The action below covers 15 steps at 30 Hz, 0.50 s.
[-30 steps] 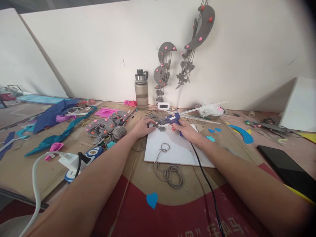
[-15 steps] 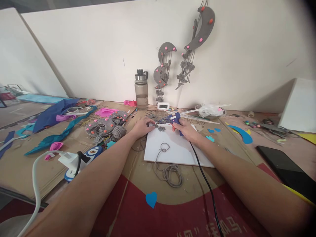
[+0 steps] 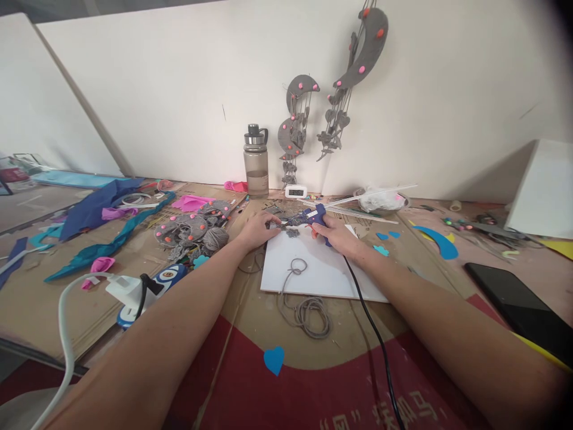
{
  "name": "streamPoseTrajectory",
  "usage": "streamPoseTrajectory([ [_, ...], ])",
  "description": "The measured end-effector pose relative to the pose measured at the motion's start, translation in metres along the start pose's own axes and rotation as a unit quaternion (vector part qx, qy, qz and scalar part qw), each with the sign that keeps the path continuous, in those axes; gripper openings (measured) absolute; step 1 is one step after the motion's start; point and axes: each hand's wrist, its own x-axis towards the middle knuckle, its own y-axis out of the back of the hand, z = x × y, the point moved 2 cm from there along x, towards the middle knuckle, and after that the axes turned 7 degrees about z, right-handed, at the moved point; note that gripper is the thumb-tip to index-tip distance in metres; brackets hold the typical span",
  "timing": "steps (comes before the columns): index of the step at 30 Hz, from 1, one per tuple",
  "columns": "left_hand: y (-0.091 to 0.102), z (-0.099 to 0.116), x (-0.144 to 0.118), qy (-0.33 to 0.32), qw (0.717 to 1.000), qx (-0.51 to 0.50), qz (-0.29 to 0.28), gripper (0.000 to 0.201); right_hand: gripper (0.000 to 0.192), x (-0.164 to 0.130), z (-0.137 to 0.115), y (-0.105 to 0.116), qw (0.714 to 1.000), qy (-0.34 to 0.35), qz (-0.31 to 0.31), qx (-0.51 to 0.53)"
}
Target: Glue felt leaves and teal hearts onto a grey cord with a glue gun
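My right hand [image 3: 338, 233] is wrapped round the handle of a blue glue gun [image 3: 319, 216] with an orange trigger. Its nozzle points left, toward the fingertips of my left hand [image 3: 260, 230]. Those left fingers are bent together at the upper left edge of a white board [image 3: 322, 272]; what they pinch is too small to make out. Close by on the board lies a small grey flower-shaped piece [image 3: 292, 233]. A grey cord [image 3: 313, 316] runs from a loop on the board to a coil on the cardboard in front. The gun's black cable [image 3: 373, 334] trails toward me.
Left of my arm lie grey moon pieces with pompoms [image 3: 192, 230] and a power strip [image 3: 172, 278]. A water bottle [image 3: 256, 164] and small digital clock [image 3: 296, 192] stand behind. Grey moon hangings [image 3: 364, 57] hang on the wall. A phone [image 3: 514, 304] lies right; a blue heart [image 3: 274, 360] lies in front.
Both hands and the glue gun stay almost where they were. The view has shifted very slightly.
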Motion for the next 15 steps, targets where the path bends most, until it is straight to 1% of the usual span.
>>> streamPoseTrajectory([
  [5,-0.0004,-0.0007,0.0,0.007,1.0,0.0,0.0,0.027,0.026,0.0006,0.0002,0.0002,1.0,0.0,0.001,-0.019],
  [15,-0.0008,-0.0017,0.0007,-0.001,1.0,0.001,0.006,0.026,0.026,-0.0028,-0.0015,0.0025,0.998,0.014,0.016,-0.066],
])
